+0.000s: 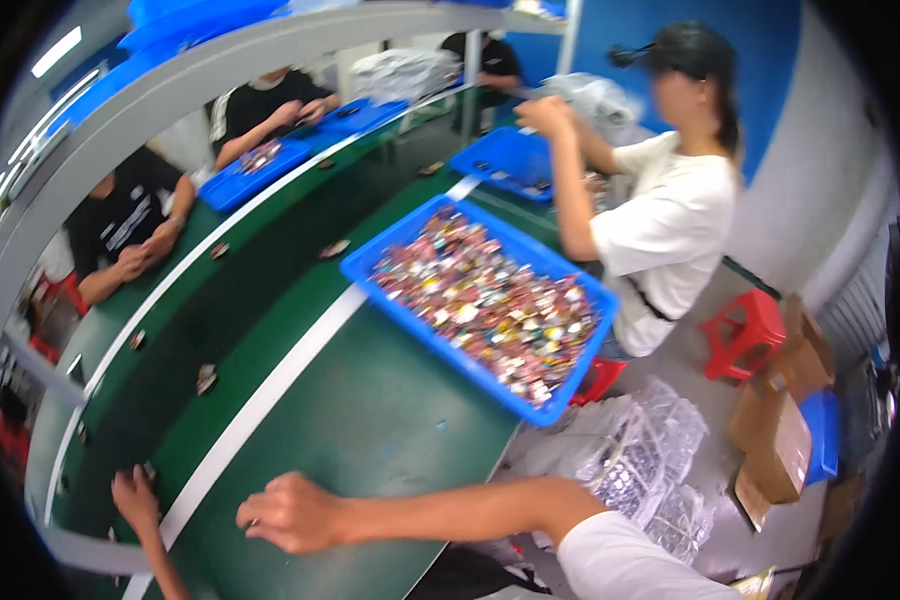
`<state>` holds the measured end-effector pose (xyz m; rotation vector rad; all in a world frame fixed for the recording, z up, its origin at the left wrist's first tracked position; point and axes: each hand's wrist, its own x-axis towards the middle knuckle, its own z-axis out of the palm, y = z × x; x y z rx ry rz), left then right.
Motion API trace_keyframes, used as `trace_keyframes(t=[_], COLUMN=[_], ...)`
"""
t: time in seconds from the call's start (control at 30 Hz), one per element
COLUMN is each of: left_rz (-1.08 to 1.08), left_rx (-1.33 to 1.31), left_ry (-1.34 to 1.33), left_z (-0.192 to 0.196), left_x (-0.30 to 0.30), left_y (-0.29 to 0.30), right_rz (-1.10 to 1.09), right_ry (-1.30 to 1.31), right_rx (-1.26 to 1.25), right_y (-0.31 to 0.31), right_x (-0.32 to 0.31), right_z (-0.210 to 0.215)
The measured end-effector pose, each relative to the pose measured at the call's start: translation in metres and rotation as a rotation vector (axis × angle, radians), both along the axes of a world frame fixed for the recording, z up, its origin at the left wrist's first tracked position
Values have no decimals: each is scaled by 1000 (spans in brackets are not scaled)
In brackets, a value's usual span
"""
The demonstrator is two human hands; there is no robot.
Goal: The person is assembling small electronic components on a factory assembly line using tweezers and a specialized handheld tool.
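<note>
- The left hand (135, 492) is hanging over the dark green conveyor belt (270, 290), its fingers partly bent; whether they are gripping anything, I cannot tell.
- A small, dark, blurred piece (149, 469) is lying just beside the left fingertips, perhaps touching them.
- The right hand (288, 513) is curling into a narrow, fist-like grip above the smooth green tabletop (370, 410), right of the left hand; blur is hiding whether something small is sitting inside.
- Beyond both hands, a small, shiny, mottled brown piece (206, 379) is lying on the belt, with others scattered farther off.
- Well beyond and right of the right hand, a blue rectangular plastic tray (435, 340) is holding a heap of small, shiny, multicoloured pieces (490, 310).
- A co-worker in a white shirt (670, 200) is working past that tray, hands raised.
- Risk: if the belt is running, pieces could be slipping past the left fingertips through a late pinch.
- Risk: the tray's near right corner seems to be jutting past the tabletop's edge; a knock from the right elbow could be tipping pieces toward the clear plastic bags (640, 460) below.
</note>
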<state>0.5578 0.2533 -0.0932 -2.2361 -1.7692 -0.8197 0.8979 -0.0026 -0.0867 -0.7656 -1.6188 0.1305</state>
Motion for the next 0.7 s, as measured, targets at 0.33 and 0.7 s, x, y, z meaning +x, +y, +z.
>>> trace_keyframes(t=[0.33, 0.7], left_rz=[-245, -145], left_rx=[-425, -780], left_ry=[-532, -687], left_z=[75, 42], left_x=[183, 242], left_y=[-45, -2], right_rz=[-37, -25], right_ry=[-131, -155], right_rx=[-80, -138], right_y=[-7, -1], right_x=[14, 14], right_z=[-1, 6])
